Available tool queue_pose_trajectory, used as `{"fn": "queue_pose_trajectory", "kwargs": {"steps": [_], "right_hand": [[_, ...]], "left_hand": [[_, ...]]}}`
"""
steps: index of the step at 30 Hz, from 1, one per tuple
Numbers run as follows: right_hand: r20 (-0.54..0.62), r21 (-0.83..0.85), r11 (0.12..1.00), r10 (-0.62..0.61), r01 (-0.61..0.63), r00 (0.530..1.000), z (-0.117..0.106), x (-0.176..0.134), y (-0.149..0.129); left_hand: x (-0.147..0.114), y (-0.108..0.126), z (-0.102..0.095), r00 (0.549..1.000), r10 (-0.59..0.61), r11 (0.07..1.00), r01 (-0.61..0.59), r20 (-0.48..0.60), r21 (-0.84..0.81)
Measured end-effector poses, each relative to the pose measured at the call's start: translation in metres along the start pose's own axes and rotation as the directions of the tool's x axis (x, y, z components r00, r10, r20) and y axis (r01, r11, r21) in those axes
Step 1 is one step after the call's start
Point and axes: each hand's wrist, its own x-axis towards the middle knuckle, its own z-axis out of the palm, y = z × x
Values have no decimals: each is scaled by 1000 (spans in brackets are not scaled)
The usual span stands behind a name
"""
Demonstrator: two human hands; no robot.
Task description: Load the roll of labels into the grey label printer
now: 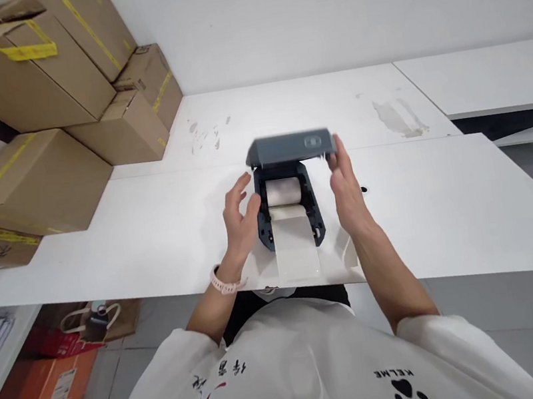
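Observation:
A dark grey label printer (317,218) sits on the white table in front of me, its lid (283,148) raised. Inside lies a roll of white labels (283,191), and a strip of label paper (295,245) runs out over the front toward the table edge. My left hand (239,214) is beside the printer's left wall, fingers apart, the thumb close to or touching the rim. Along the right end of the lid is my right hand (346,190), its fingertips at the lid's edge; whether they grip it is hard to make out.
Cardboard boxes (30,176) are stacked on the table's left side. A white wall (317,9) rises behind the table (425,215). A loose piece of paper (349,254) lies right of the strip. Below left, an orange box (39,397) stands on the floor.

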Motion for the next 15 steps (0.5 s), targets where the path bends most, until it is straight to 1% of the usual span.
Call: {"fn": "queue_pose_trajectory", "kwargs": {"steps": [1, 3, 5, 7, 9, 12, 13, 14, 15], "right_hand": [[1, -45, 999, -27, 27, 1000, 1, 18, -3], [-13, -112, 991, -79, 77, 997, 4, 55, -1], [-15, -160, 981, -110, 106, 994, 5, 85, 5], [-2, -206, 971, -125, 122, 992, 4, 103, 9], [-5, -271, 950, -161, 154, 987, 3, 105, 6], [-39, -371, 900, -260, 227, 965, 2, 89, -6], [-14, -392, 885, -279, 252, 960, 4, 82, -8], [45, -407, 872, -279, 273, 959, 5, 75, -10], [132, -421, 860, -255, 287, 958, 8, 70, -8]], "left_hand": [[12, -1, 1, 999, -39, 995, 39, -6, 94], [29, -4, 4, 984, -158, 943, 125, 83, 309], [37, -9, 6, 953, -254, 864, 147, 165, 481], [37, -15, 8, 938, -292, 806, 137, 185, 576], [35, -20, 9, 934, -309, 776, 140, 178, 616], [34, -25, 9, 901, -367, 792, 173, 230, 585], [34, -26, 9, 889, -383, 802, 185, 251, 568], [35, -26, 9, 881, -394, 807, 193, 264, 559], [36, -25, 10, 878, -399, 805, 197, 266, 560]]}}
